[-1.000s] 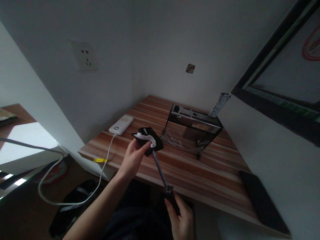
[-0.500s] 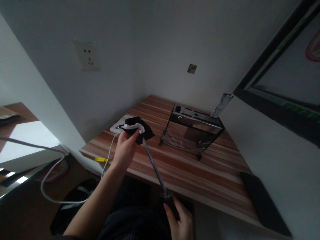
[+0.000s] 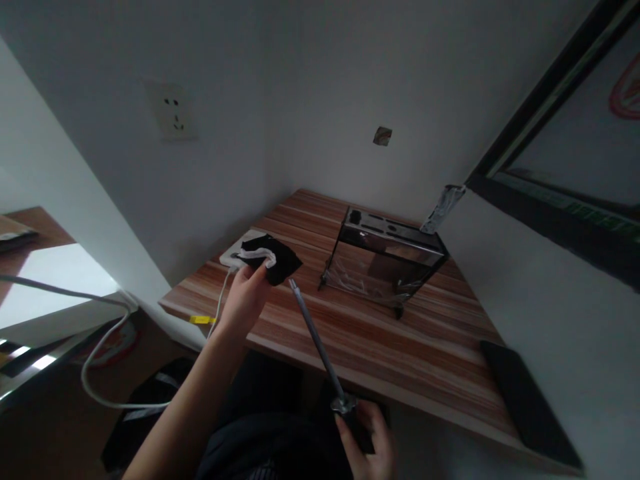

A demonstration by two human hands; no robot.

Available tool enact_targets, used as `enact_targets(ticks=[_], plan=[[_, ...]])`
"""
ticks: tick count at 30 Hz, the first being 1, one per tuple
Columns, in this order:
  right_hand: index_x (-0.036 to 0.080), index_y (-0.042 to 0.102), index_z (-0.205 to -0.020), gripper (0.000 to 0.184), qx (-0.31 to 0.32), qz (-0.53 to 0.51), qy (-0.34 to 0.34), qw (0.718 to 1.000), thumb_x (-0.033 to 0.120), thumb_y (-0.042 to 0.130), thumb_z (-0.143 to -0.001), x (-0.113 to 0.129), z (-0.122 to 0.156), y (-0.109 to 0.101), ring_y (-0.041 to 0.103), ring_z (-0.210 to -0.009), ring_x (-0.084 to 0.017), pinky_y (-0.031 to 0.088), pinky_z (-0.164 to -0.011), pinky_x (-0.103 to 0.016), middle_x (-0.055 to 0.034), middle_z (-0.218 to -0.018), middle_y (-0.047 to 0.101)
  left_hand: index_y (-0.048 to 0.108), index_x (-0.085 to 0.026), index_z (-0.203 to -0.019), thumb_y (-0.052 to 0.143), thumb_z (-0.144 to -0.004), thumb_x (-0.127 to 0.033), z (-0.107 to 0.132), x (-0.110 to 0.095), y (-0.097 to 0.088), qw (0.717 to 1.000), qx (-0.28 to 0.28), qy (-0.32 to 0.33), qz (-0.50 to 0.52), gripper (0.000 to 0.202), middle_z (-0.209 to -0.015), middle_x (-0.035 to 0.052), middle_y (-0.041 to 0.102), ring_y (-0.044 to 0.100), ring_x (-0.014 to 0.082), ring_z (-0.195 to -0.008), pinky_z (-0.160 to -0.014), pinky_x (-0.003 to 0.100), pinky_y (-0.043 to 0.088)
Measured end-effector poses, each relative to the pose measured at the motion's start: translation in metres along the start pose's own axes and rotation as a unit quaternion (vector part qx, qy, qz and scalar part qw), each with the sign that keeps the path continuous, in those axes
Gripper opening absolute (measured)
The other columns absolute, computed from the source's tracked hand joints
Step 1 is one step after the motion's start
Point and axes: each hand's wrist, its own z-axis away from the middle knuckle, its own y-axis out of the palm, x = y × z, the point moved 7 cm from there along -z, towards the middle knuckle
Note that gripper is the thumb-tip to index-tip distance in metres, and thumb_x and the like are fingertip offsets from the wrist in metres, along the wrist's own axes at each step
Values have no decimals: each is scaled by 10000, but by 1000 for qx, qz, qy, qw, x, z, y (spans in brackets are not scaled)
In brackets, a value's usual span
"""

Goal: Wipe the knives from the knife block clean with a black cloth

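Note:
My left hand is closed on a black cloth with a white edge, held above the left part of the wooden table. My right hand grips the black handle of a long metal rod near the table's front edge. The rod slants up and left, its tip just free of the cloth. A shiny metal rack with slots on top stands behind on the table.
A white power bank lies at the table's left edge with a white cable hanging off. A dark flat slab lies at the right by the wall. A wall socket is at upper left.
My left hand drew the cloth up and left along the rod until the tip came out of it. My right hand with the handle shifted slightly lower and right.

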Motion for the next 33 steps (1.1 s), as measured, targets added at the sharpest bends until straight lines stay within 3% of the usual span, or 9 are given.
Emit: enact_targets(ticks=[5, 9, 12, 19, 25, 33], plan=[[197, 704, -857, 312, 31, -33, -1, 999, 495, 701, -762, 18, -11, 4, 716, -690, -211, 590, -646, -273, -68, -775, 746, 698, -157, -829, 834, -590, -388, 24, 29, 3, 997, 13, -80, -1, 359, -770, 16, 720, 656, 149, -787, -751, 227, 479], [188, 710, -896, 293, 77, -40, -8, 996, 454, 683, -778, 31, -21, 14, 644, -508, -166, 533, -469, -238, -47, -687, 715, 710, -144, -862, 845, -579, -406, 48, 57, 7, 984, 67, -159, -41, 408, -820, 41, 728, 656, 172, -825, -792, 260, 472], [175, 705, -904, 292, 104, -51, -2, 993, 444, 656, -801, 39, -26, 21, 557, -409, -125, 468, -399, -209, -10, -578, 653, 718, -149, -895, 833, -603, -425, 63, 68, 6, 975, 103, -182, -80, 418, -882, 58, 732, 654, 184, -851, -805, 271, 469], [144, 698, -937, 346, 99, -80, 11, 992, 464, 617, -830, 47, -33, 28, 450, -352, -90, 384, -340, -185, 39, -487, 535, 719, -166, -937, 797, -632, -492, 90, 69, 13, 953, 174, -214, -126, 454, -905, 86, 737, 650, 264, -961, -845, 335, 482], [173, 723, -928, 369, 96, -31, -18, 995, 505, 580, -853, 51, -39, 26, 558, -452, -140, 442, -418, -212, 2, -527, 601, 726, -174, -926, 819, -625, -413, 106, 58, 33, 926, 241, -244, -155, 396, -861, 62, 739, 660, 257, -919, -846, 345, 501], [179, 728, -972, 370, 111, -39, -12, 993, 497, 578, -858, 47, -34, 31, 603, -505, -162, 479, -461, -229, -9, -565, 639, 719, -149, -864, 808, -640, -303, 111, 63, 41, 915, 263, -227, -203, 286, -864, 68, 742, 665, 223, -825, -760, 300, 512]])
